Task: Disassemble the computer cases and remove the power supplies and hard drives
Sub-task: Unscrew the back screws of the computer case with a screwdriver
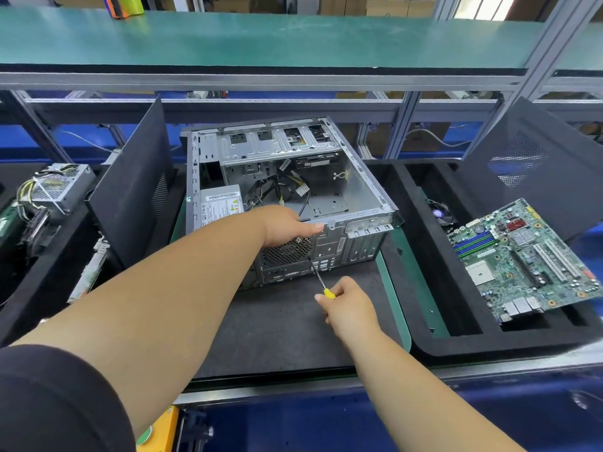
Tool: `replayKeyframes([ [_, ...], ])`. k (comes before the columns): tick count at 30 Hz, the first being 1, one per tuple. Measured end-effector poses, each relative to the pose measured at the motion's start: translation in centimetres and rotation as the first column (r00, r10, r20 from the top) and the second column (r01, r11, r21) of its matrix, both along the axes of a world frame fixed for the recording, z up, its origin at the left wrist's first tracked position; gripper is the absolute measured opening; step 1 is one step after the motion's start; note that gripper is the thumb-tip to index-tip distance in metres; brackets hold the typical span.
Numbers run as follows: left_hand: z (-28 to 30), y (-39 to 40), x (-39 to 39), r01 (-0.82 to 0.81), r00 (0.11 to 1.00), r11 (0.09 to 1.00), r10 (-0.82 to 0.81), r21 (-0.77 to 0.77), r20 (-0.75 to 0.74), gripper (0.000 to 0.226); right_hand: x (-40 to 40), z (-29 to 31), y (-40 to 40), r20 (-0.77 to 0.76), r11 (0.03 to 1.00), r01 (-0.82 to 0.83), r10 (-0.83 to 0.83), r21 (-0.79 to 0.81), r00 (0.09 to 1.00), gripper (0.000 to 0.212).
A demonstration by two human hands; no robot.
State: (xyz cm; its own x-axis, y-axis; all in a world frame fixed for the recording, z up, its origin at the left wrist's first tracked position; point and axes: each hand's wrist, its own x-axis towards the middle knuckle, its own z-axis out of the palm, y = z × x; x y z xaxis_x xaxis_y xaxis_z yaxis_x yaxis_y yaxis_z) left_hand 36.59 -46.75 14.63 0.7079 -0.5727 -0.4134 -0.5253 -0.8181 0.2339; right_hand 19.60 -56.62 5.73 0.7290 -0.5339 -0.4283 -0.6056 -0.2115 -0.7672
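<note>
An open grey computer case [355,190] lies on its side on the dark mat, rear panel facing me. Inside it sits a power supply [222,207] with a white label at the near left, with loose cables [287,187] beside it. My left hand [287,226] grips the top edge of the rear panel above the round fan grille [288,251]. My right hand [347,305] holds a yellow-handled screwdriver [321,280], its tip set against the rear panel just right of the grille.
A removed power supply [62,187] lies in a black tray at the left. A green motherboard [528,259] rests on a black foam tray [456,337] at the right. Black side panels [137,190] [535,164] lean on both sides of the case. A green shelf [261,40] runs overhead.
</note>
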Motion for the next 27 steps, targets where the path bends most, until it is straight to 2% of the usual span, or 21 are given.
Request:
replayKeyframes([
  [2,0.0,0.0,0.0,-0.001,1.0,1.0,0.001,-0.002,-0.002,0.083,-0.1,0.3,-0.1,-0.067,0.94,-0.124,0.108,-0.318,0.992,0.024],
  [4,0.0,0.0,0.0,-0.004,1.0,1.0,0.004,-0.006,-0.01,0.085,-0.2,0.7,0.0,-0.101,0.856,-0.195,0.167,-0.479,0.981,0.021],
  [8,0.1,0.0,0.0,-0.008,1.0,1.0,0.008,-0.002,-0.014,0.085,-0.1,0.9,0.5,-0.184,0.693,-0.315,0.258,-0.648,0.948,0.022],
  [10,0.1,0.0,0.0,-0.009,1.0,1.0,0.009,-0.001,-0.015,0.085,-0.1,0.7,0.4,-0.164,0.702,-0.319,0.281,-0.637,0.946,0.022],
  [12,0.1,0.0,0.0,-0.011,1.0,1.0,0.011,-0.003,-0.015,0.084,0.0,0.5,0.0,-0.107,0.823,-0.285,0.267,-0.492,0.958,0.023],
  [14,0.1,-0.1,0.0,-0.01,1.0,1.0,0.01,-0.005,-0.018,0.083,0.3,0.5,-0.4,-0.069,0.956,-0.206,0.196,-0.209,0.978,0.022],
  [15,0.1,-0.1,0.0,-0.009,1.0,1.0,0.009,-0.005,-0.019,0.083,0.4,0.6,-0.6,-0.056,0.988,-0.146,0.144,-0.039,0.988,0.02],
  [17,0.1,-0.1,0.0,-0.009,1.0,1.0,0.009,-0.003,-0.017,0.083,0.5,0.6,-0.8,-0.066,0.959,-0.04,0.061,0.28,0.996,0.023],
  [18,0.1,-0.1,0.0,-0.01,1.0,1.0,0.01,-0.002,-0.015,0.083,0.5,0.7,-0.9,-0.073,0.925,-0.012,0.043,0.379,0.996,0.027],
  [22,0.1,-0.1,0.0,-0.015,1.0,1.0,0.015,-0.002,-0.02,0.083,-0.2,0.9,-1.7,-0.042,0.847,0.019,0.004,0.532,0.999,0.03],
  [27,0.1,-0.1,0.0,-0.018,1.0,1.0,0.018,-0.005,-0.018,0.085,-0.5,0.5,-1.9,0.01,0.815,-0.007,0.001,0.579,1.0,0.023],
])
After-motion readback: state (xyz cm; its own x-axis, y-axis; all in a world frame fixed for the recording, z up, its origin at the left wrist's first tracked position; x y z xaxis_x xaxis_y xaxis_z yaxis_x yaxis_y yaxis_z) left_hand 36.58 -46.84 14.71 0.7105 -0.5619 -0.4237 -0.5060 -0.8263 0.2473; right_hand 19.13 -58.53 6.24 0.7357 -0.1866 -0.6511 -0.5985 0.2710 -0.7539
